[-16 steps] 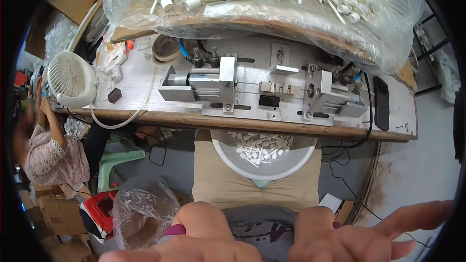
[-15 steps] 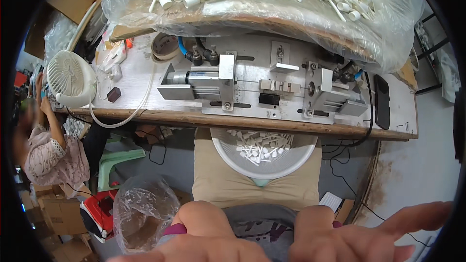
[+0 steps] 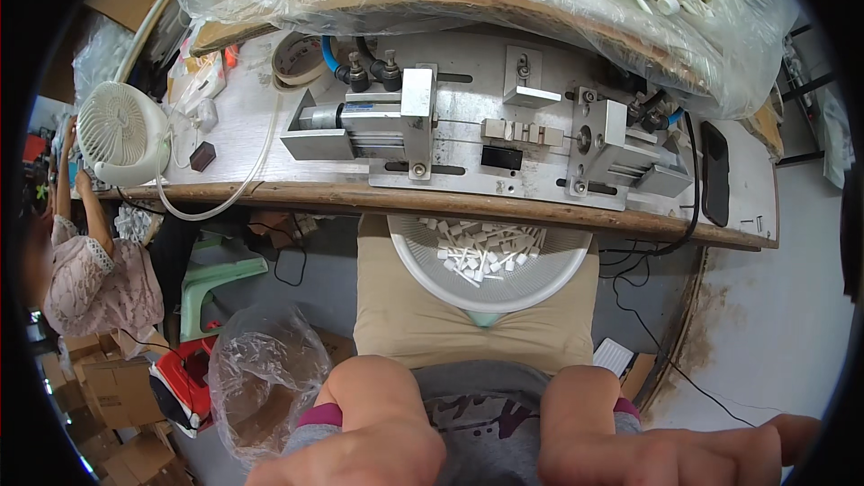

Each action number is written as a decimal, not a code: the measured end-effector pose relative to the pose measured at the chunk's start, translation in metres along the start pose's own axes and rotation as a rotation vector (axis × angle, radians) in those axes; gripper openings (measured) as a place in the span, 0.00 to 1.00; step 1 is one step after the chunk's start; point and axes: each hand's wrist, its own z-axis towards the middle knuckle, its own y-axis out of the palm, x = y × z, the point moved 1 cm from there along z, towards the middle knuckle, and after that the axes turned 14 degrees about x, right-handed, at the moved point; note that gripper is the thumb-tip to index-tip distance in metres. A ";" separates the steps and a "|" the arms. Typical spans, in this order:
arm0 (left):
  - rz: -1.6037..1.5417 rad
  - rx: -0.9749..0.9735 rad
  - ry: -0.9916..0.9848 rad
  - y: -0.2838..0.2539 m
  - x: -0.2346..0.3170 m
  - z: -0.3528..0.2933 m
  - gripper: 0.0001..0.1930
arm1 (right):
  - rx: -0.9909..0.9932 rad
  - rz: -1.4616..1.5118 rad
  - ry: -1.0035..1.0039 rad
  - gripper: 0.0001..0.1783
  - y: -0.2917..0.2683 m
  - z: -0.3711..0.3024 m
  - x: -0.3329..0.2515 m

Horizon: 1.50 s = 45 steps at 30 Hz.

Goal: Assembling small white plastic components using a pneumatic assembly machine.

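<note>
Both my hands are raised close to the view, at its lower edge and above my lap. My left hand (image 3: 360, 457) is cut off there, and its fingers are out of sight. Farther right, my right hand (image 3: 675, 461) shows bent knuckles and a digit stretched toward the right; nothing shows in it, though its fingertips are partly cut off. A round white mesh basket (image 3: 409, 270) rests on my lap, with small white plastic scoop-like pieces (image 3: 486, 252) inside. Beyond it, a metal fixture with two facing cylinders (image 3: 417, 126) flanks a small slotted block (image 3: 522, 133).
White pieces fill a plastic-lined tray (image 3: 486, 13) behind the fixture. A white fan (image 3: 121, 135) and a tape roll (image 3: 301, 58) are at left, a black phone (image 3: 715, 173) at right. A plastic bag (image 3: 265, 378) stands on the floor. Another person (image 3: 99, 270) sits far left.
My right hand's outstretched fingers have drawn in and lower. My left hand has shifted, showing less of its fingers. The bench and basket sit slightly higher in the view.
</note>
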 end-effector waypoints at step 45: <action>-0.583 -0.359 -0.717 0.098 -0.069 -0.054 0.13 | 0.148 -0.450 -0.135 0.14 -0.094 0.046 -0.018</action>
